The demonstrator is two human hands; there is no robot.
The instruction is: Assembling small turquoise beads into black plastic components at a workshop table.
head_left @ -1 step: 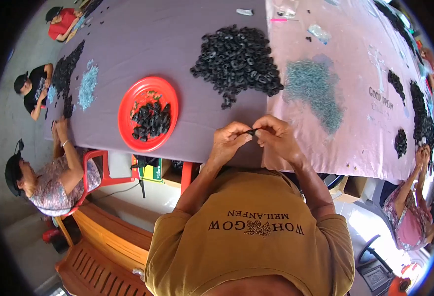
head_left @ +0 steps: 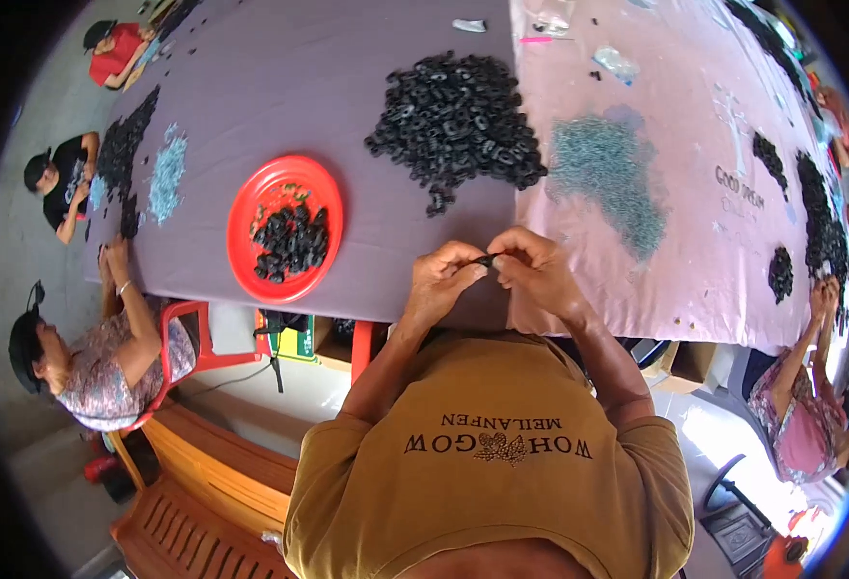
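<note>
Both hands (head_left: 487, 270) still pinch the small black piece (head_left: 483, 260).

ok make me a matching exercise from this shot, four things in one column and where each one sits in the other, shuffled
Things:
1. red plate
2. big heap of black rings
3. pile of small grey-blue metal pieces
4. small black part

Places:
A. on the pink cloth
B. pinched between the left hand and right hand
C. on the purple cloth, left of both hands
D. on the purple cloth, just beyond the hands

Pairs: 1-C, 2-D, 3-A, 4-B
</note>
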